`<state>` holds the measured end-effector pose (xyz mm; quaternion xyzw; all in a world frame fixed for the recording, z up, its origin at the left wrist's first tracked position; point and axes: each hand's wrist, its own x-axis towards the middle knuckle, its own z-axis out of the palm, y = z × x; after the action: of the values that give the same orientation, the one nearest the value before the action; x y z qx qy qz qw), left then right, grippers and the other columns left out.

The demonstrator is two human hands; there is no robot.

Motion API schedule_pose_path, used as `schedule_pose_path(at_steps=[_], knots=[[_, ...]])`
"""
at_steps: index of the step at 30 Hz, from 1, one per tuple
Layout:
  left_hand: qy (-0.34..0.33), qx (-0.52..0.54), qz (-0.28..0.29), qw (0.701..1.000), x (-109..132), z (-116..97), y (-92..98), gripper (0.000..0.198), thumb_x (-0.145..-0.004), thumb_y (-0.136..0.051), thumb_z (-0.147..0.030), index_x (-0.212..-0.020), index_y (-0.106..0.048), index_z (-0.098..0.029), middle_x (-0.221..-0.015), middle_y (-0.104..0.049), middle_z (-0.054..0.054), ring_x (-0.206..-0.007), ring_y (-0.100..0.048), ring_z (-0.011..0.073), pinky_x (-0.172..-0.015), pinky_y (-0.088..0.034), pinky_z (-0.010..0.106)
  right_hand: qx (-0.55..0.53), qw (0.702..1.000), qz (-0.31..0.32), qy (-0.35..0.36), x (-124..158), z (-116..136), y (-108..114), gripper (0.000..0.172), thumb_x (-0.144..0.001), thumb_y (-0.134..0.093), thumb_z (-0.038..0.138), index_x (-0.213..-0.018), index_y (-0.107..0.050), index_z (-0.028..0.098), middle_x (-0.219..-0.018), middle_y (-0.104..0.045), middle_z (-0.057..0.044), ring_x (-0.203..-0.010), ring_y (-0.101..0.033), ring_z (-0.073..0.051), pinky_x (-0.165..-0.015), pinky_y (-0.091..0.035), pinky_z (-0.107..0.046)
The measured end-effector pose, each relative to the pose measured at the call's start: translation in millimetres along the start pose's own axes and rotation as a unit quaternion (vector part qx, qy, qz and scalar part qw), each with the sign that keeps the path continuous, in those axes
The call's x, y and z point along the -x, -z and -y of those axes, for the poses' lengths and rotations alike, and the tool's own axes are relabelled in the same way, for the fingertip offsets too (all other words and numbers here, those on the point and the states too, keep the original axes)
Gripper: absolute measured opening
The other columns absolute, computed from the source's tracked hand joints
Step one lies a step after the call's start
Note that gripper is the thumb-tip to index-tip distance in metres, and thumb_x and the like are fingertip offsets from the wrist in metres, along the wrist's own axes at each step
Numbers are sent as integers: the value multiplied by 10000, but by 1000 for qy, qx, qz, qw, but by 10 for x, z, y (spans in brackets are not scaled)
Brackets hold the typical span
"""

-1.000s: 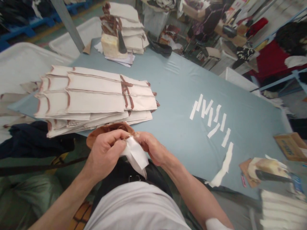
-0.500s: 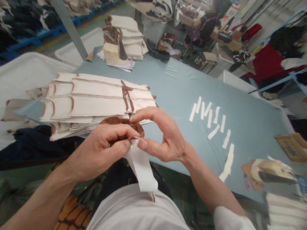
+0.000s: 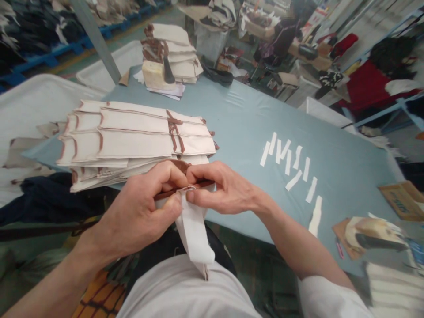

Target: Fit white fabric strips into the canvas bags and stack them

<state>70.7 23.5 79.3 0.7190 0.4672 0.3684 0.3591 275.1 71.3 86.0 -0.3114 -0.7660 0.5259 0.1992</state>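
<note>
Close to my body, my left hand (image 3: 142, 205) pinches a white cloth piece with brown edging (image 3: 196, 236) between thumb and fingers. My right hand (image 3: 225, 187) grips the same edge just to the right, its thumb and fingers pressed together. A flap of the white cloth hangs down toward my shirt. Brown trim shows along the top, between and beside the fingertips; part of it is hidden by my fingers. Right beyond my hands lies a large stack of folded cream cloth pieces with brown edges and ties (image 3: 135, 143).
Several short white strips (image 3: 288, 161) lie scattered on the blue-grey table (image 3: 238, 121). A second cream stack (image 3: 180, 48) stands at the back, behind a yellowish block (image 3: 154, 74). At right are a dark-handled object (image 3: 377, 240) and a cardboard box (image 3: 402, 198). A metal post (image 3: 96, 39) rises at left.
My right hand's fingers have come down from above and closed on the cloth's brown edge. That edge is now held straighter between both hands.
</note>
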Motion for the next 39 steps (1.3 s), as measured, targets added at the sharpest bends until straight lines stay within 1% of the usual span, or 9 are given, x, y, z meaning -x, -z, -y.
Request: schedule_pose_path(at_steps=[7,11,16,20,25,30,32,34,39], knots=[[-42,-22,-26,999,105,63,-74,194,-835,-573,-174,-879,-747,-246,-772,-750,-14,-586,-637,149,-552,-486,247,-120,991,-10,-57,50,-41,-130,183,-788,-597,298,-673,-472,232,-644,-390,70,-613,-336,-106,-551,-265,-242],[-129,-60,-42,989,181,182,-131,223,-874,-576,-136,-907,-755,-264,-734,-796,7,-592,-719,172,-590,-549,272,-231,969,27,-86,81,-76,-174,158,-754,-624,337,-692,-540,218,-628,-452,73,-591,-350,-101,-535,-284,-231],[-292,-51,-55,953,166,348,-240,299,-867,-561,-26,-986,-689,-268,-669,-758,1,-486,-657,151,-479,-489,255,-304,946,26,-112,117,-178,-242,200,-721,-664,388,-712,-596,200,-598,-470,69,-558,-345,-101,-501,-263,-233],[-298,-51,-74,950,188,415,-346,290,-902,-541,-17,-1017,-664,-253,-651,-709,-16,-501,-649,137,-492,-488,238,-320,935,9,-152,145,-184,-297,185,-697,-651,368,-701,-549,214,-578,-437,88,-531,-313,-86,-490,-250,-223],[-221,-76,-94,968,311,317,-325,286,-880,-599,-93,-1104,-653,-263,-895,-793,19,-725,-752,191,-644,-597,280,-223,968,-4,-120,253,-66,-224,93,-717,-618,265,-694,-544,212,-604,-458,88,-549,-354,-82,-492,-276,-209],[-124,-24,43,991,253,143,-124,143,-1022,-505,-202,-1012,-646,-227,-804,-666,-34,-636,-631,136,-571,-498,216,-4,998,-63,-6,380,54,-154,52,-756,-566,154,-730,-584,195,-657,-540,65,-594,-447,-86,-574,-335,-220],[-109,-12,95,989,197,97,-77,285,-1084,-444,-212,-840,-592,-222,-690,-577,-55,-563,-548,115,-526,-440,207,81,992,-85,45,413,72,-157,68,-780,-561,146,-745,-601,189,-675,-579,50,-617,-484,-92,-618,-353,-231],[-129,-40,113,984,171,84,-60,368,-1106,-459,-208,-742,-513,-224,-628,-524,-68,-521,-500,103,-508,-399,212,136,983,-90,79,439,67,-169,77,-804,-567,148,-765,-620,187,-680,-609,41,-630,-508,-99,-647,-366,-239],[-251,-165,68,951,273,185,-56,442,-1158,-487,-289,-719,-490,-229,-597,-516,-63,-503,-498,115,-523,-341,285,151,985,-50,72,495,-1,-224,91,-858,-581,156,-819,-651,199,-712,-686,32,-627,-548,-104,-645,-374,-236]])
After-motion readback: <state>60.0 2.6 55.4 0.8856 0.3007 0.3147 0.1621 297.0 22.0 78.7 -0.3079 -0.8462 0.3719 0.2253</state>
